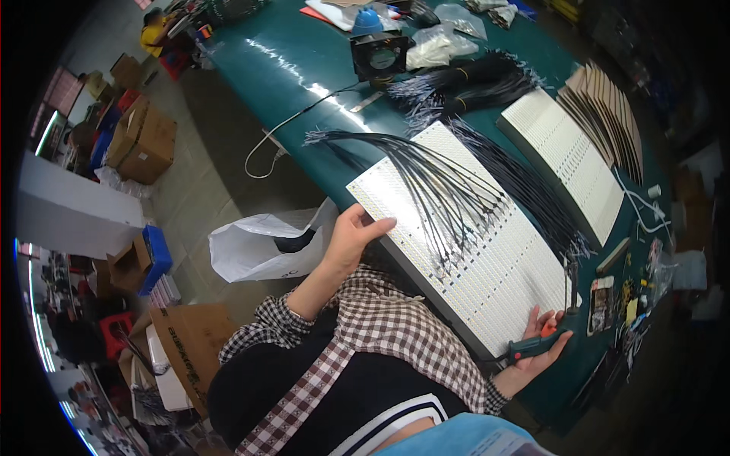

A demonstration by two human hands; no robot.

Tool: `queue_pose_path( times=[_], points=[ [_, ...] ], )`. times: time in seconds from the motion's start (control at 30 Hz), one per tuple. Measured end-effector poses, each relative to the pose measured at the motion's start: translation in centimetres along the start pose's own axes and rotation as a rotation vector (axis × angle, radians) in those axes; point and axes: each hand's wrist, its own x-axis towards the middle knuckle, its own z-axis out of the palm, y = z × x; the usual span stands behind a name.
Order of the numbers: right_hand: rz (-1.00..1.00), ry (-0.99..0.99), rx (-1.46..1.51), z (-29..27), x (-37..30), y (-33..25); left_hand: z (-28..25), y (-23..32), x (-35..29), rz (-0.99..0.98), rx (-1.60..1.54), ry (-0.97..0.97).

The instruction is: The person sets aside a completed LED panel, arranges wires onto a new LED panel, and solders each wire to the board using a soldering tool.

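A thick stack of white LED boards (525, 251) lies slantwise in front of me, covered with rows of small dots. Black wires with bare silvery ends (411, 156) fan across its top board, several reaching its middle row. My left hand (353, 237) grips the stack's left edge, thumb on the top face, other fingers partly hidden. At the near right corner, my right hand (536, 353) is closed round the dark green handle of a soldering gun (530, 347) with a red button. Its metal front part points away from me, beside the board's right edge.
More black wire bundles (471, 83) lie behind the boards. A second board stack (570, 156) and brown cardboard sheets (604, 114) stand right. A small fan (378, 57) sits at the back of the green table (304, 68). A white bag (258, 243) is beside its left edge.
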Motion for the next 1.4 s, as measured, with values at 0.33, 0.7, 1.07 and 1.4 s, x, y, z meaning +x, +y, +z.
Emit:
queue_pose_path(
  times=[0.33, 0.7, 1.07, 1.4],
  points=[
    [0.023, -0.014, -0.021, 0.4, 0.0, 0.4, 3.5, -1.7, -1.1, 0.122, -0.327, 0.027],
    [-0.021, 0.023, -0.023, -0.8, 0.9, -0.3, -9.8, 13.3, 0.7, 0.635, -0.200, 0.384],
    [-0.059, 0.119, -0.091, 0.7, 1.4, -1.7, -36.6, 30.2, 15.5, 0.631, -0.176, 0.502],
    [-0.121, 0.294, -0.277, 4.3, 1.9, -2.0, -39.0, 30.3, 30.2, 0.464, -0.257, 0.679]
  ],
)
